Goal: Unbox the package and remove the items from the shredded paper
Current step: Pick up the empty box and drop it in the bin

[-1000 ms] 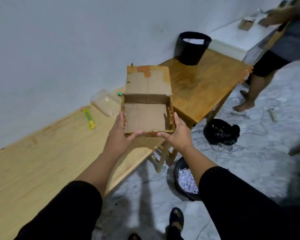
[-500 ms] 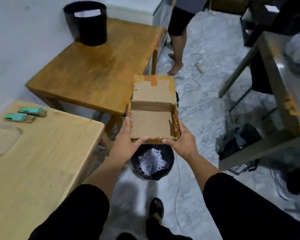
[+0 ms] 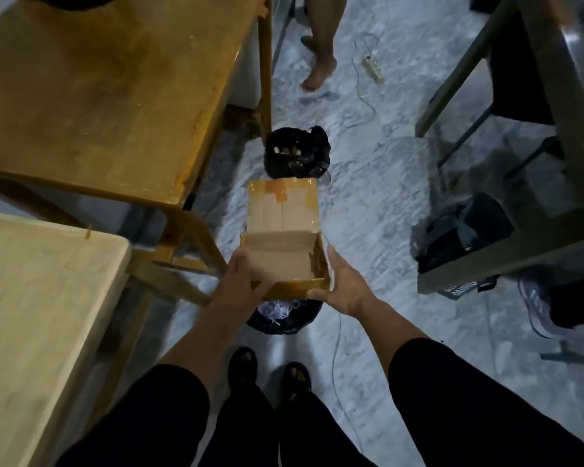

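An open cardboard box (image 3: 280, 261) with its taped lid flap folded back is held in the air between both hands, and its inside looks bare. My left hand (image 3: 238, 284) grips its left side and near edge. My right hand (image 3: 343, 286) grips its right side. Directly below the box stands a black bin (image 3: 284, 320) on the floor with white shredded paper (image 3: 279, 311) in it, partly hidden by the box.
A light wooden table (image 3: 38, 305) is at the left, a darker wooden table (image 3: 108, 89) behind it. A black bag (image 3: 295, 153) sits on the floor ahead. Another person's bare foot (image 3: 319, 72) stands farther off. A metal bench (image 3: 536, 183) and a dark bag (image 3: 462, 230) are at the right.
My view has tipped down toward the floor. The box has moved off the table area and now hangs over the bin of shredded paper, still held by both hands.
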Available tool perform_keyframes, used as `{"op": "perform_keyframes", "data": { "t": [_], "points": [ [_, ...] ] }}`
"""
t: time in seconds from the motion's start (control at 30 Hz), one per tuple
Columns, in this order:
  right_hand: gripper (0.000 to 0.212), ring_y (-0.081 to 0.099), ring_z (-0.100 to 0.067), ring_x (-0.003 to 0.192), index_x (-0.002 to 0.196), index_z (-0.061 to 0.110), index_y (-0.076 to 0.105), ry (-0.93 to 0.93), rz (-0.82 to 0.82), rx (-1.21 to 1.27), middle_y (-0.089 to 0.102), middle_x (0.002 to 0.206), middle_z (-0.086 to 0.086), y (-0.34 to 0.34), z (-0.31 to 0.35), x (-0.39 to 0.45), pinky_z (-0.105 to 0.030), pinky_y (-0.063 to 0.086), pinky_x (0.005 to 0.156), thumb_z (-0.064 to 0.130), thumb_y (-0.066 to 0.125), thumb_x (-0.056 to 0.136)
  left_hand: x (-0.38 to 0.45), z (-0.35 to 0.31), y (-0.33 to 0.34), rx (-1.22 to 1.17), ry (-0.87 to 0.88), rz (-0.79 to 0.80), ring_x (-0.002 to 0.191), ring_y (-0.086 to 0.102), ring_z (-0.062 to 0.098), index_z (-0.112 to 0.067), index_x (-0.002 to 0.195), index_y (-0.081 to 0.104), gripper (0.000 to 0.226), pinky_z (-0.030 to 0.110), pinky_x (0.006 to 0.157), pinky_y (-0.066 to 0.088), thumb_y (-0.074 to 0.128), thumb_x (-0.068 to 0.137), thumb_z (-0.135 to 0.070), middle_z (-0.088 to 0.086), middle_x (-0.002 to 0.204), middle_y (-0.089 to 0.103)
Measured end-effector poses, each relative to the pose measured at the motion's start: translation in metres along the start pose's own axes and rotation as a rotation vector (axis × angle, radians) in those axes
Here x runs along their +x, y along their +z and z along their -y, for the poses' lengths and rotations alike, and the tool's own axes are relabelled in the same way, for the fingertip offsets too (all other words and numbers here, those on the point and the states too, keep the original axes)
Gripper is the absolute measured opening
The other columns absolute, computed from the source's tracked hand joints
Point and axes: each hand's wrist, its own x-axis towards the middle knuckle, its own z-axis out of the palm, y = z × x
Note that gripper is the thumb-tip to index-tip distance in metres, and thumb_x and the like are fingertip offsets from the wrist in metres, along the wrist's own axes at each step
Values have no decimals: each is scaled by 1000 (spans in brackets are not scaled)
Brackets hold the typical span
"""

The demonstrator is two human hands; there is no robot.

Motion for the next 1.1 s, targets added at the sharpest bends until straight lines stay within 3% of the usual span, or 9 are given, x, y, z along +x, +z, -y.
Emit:
{"op": "perform_keyframes", "data": {
  "t": [0.13,0.2,0.3,0.4,0.47,0.6,0.7,0.87,1.1],
  "points": [
    [59,31,-27,136,141,10,26,47,57,-199,27,151,-9,-1,12,19,-28,28,107,24,55,91,18,-6,-4,267,7,36,127,38,30,-3,138,26,50,36,100,37,42,96,-25,18,140,36],
    [53,36,-31,132,138,8,30,55,75,-351,30,147,-13,-5,22,27,-40,37,105,30,49,93,24,-15,-16,373,37,41,118,44,27,-3,132,35,40,35,95,43,38,97,-22,15,131,44],
    [47,42,-33,126,133,7,36,31,87,-483,37,140,-15,-19,47,33,-41,42,99,31,45,94,34,-30,-40,444,39,19,111,47,31,-2,121,44,31,39,92,43,41,95,-20,17,121,49],
    [47,38,-31,130,136,5,34,-43,27,-546,34,143,-14,-40,77,35,-40,40,101,30,42,96,39,-42,-69,535,140,-70,88,49,34,-2,93,53,12,42,77,48,44,90,-10,17,92,53],
    [50,35,-30,132,139,6,30,-110,-30,-570,31,147,-13,-56,101,33,-39,39,101,30,41,96,43,-48,-92,668,226,-71,70,44,31,-4,69,52,18,44,60,44,42,83,0,16,71,48],
    [56,24,-27,139,144,7,19,-276,-143,-643,22,152,-12,-90,159,22,-37,33,106,33,38,98,35,-84,-154,637,160,-297,85,56,33,0,97,57,25,35,73,48,54,87,-22,19,91,58],
    [55,24,-26,138,142,5,23,-417,-262,-675,27,150,-13,-107,207,9,-36,30,109,33,38,98,24,-102,-199,539,68,-408,108,47,33,0,122,41,38,39,87,41,39,96,-28,19,117,49],
    [59,12,-23,144,146,4,11,-609,-311,-781,18,154,-11,-116,282,-12,-33,21,115,35,33,99,3,-97,-258,472,21,-627,103,51,36,3,116,47,39,41,88,43,47,91,-27,22,110,53],
    [59,16,-23,144,144,6,19,-855,-330,-697,23,154,-11,-74,370,-36,-34,19,116,34,40,97,-57,-59,-332,466,-184,-814,110,48,28,-3,123,41,40,37,96,41,42,94,-31,16,120,50]
  ]
}}
